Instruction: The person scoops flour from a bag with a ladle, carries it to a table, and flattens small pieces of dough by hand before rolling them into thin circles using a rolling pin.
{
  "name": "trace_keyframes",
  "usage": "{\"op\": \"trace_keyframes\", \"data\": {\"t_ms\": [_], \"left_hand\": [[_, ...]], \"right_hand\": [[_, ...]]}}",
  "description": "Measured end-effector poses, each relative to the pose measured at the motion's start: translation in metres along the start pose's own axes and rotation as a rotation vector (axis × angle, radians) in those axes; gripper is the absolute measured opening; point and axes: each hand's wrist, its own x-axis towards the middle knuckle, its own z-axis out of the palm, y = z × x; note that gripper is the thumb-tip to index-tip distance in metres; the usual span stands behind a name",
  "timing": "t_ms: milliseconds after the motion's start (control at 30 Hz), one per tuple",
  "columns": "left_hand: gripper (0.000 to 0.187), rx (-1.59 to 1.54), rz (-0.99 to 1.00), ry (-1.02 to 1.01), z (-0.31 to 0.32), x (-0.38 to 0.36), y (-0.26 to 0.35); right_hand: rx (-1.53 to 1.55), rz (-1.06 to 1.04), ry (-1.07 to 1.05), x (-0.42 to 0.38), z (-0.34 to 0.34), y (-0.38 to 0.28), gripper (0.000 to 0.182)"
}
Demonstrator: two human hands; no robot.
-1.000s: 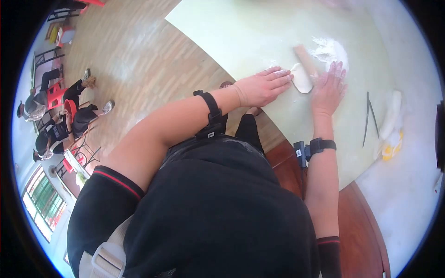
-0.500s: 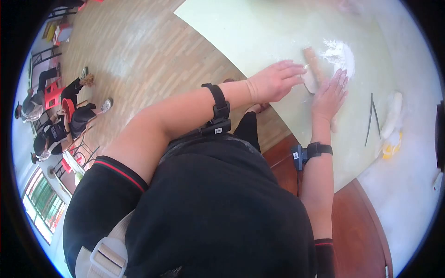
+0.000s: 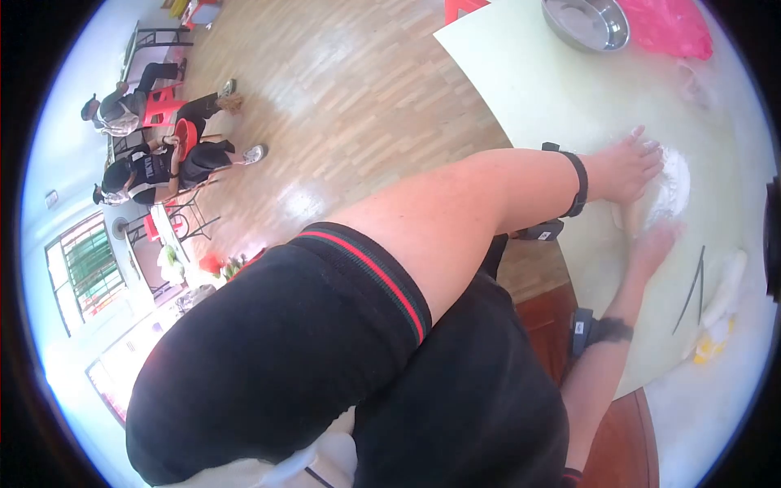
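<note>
My left hand (image 3: pixel 628 168) reaches over the table with its fingers stretched out beside a patch of white flour (image 3: pixel 674 183). Just below that hand, part of a wooden rolling pin (image 3: pixel 632 218) shows; its far end is hidden. My right hand (image 3: pixel 653 246) is at the lower edge of the flour, by the near end of the rolling pin. Its fingers are smeared by motion. The flat piece of dough seen earlier cannot be made out clearly now.
A metal bowl (image 3: pixel 587 23) with pale contents and a pink plastic bag (image 3: pixel 667 26) sit at the far side of the table (image 3: pixel 521 73). Thin dark sticks (image 3: pixel 690 289) lie at right, near a long white bundle (image 3: pixel 726 289). Seated people (image 3: pixel 150 167) are across the room.
My view has swung left, bringing the bowl and bag into sight. My left hand has moved from the dough across to the flour; my right hand has shifted toward the flour's lower edge.
</note>
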Motion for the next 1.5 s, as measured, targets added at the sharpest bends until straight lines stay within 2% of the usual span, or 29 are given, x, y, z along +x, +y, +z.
{"op": "trace_keyframes", "data": {"t_ms": [33,100,200,233,300,367,467,533,867,1167,1333,1500], "left_hand": [[0.052,0.017,0.003,-0.01,0.0,0.0,0.001],[0.052,0.033,0.005,-0.023,-0.007,-0.001,0.003],[0.053,0.117,0.041,-0.085,-0.03,-0.01,0.005],[0.054,0.091,0.021,-0.099,-0.034,-0.009,0.005],[0.055,0.094,0.03,-0.124,-0.041,-0.012,0.007],[0.055,0.132,0.048,-0.137,-0.041,-0.022,0.006],[0.053,0.062,-0.011,-0.112,-0.033,-0.034,0.003],[0.053,0.046,-0.009,-0.127,-0.038,-0.039,0.002],[0.052,0.121,-0.033,-0.145,-0.044,-0.039,0.008],[0.053,0.186,-0.002,-0.031,-0.025,-0.021,0.007],[0.056,0.061,0.021,-0.064,-0.035,-0.008,0.003],[0.058,0.046,-0.016,-0.077,-0.041,0.002,0.002]], "right_hand": [[0.004,0.005,-0.003,-0.003,-0.002,-0.005,0.056],[0.597,0.22,0.138,-0.009,-0.014,-0.028,0.054],[0.655,0.205,0.129,-0.011,-0.034,-0.035,0.05],[0.645,0.217,0.128,-0.012,-0.031,-0.037,0.05],[0.494,0.075,0.263,-0.017,-0.016,-0.034,0.054],[0.517,0.164,0.214,-0.029,-0.042,-0.048,0.054],[0.496,0.205,0.209,-0.036,-0.047,-0.058,0.055],[0.567,0.259,0.129,-0.038,-0.059,-0.066,0.055],[0.6,0.277,0.121,-0.044,-0.073,-0.068,0.056],[0.544,0.309,0.257,-0.032,-0.06,-0.058,0.055],[0.539,0.294,0.392,-0.02,-0.061,-0.05,0.054],[0.519,0.307,0.413,-0.011,-0.067,-0.046,0.052]]}}
